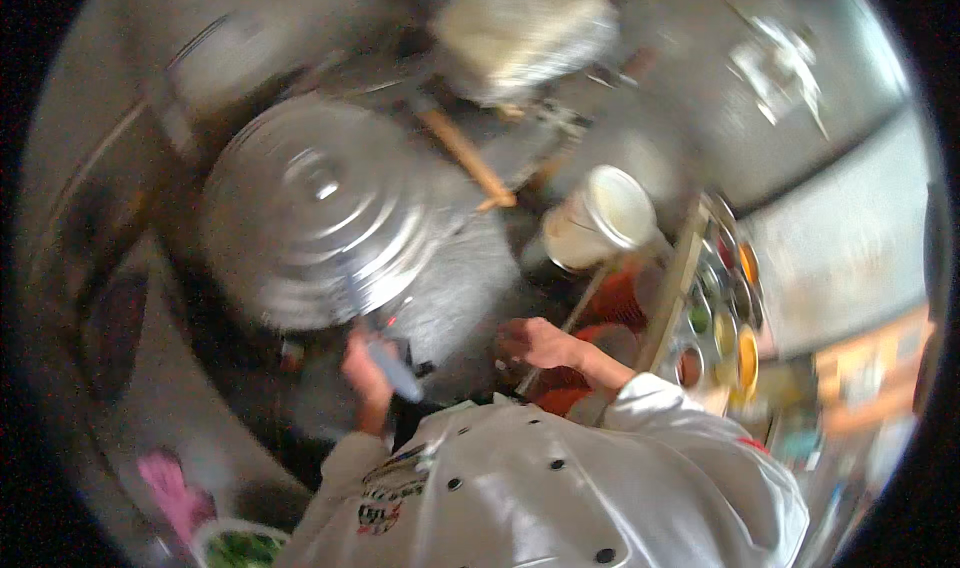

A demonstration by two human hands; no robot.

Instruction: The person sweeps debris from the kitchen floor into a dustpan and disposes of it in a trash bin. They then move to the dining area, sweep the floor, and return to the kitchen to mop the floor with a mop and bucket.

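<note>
My left hand [367, 373] grips a long utensil with a grey-blue handle [395, 373]. Its far part reaches towards the front rim of a big round metal lid [315, 215] and blurs there, so what kind of tool it is stays unclear. Over the dark gap beside a metal worktop [469, 283], my right hand [541, 343] hovers with curled fingers. Motion blur hides whether anything is inside them. Red baskets or tubs [615, 305] lie just beyond my right wrist.
A white tub [619, 208] stands ahead on the right, near a wooden handle [465, 152]. Farther back sits a plastic-wrapped block [525, 32]. Several condiment containers [724, 335] line the right side. Pink rubber gloves [176, 493] and a bowl of green leaves [244, 549] are at lower left.
</note>
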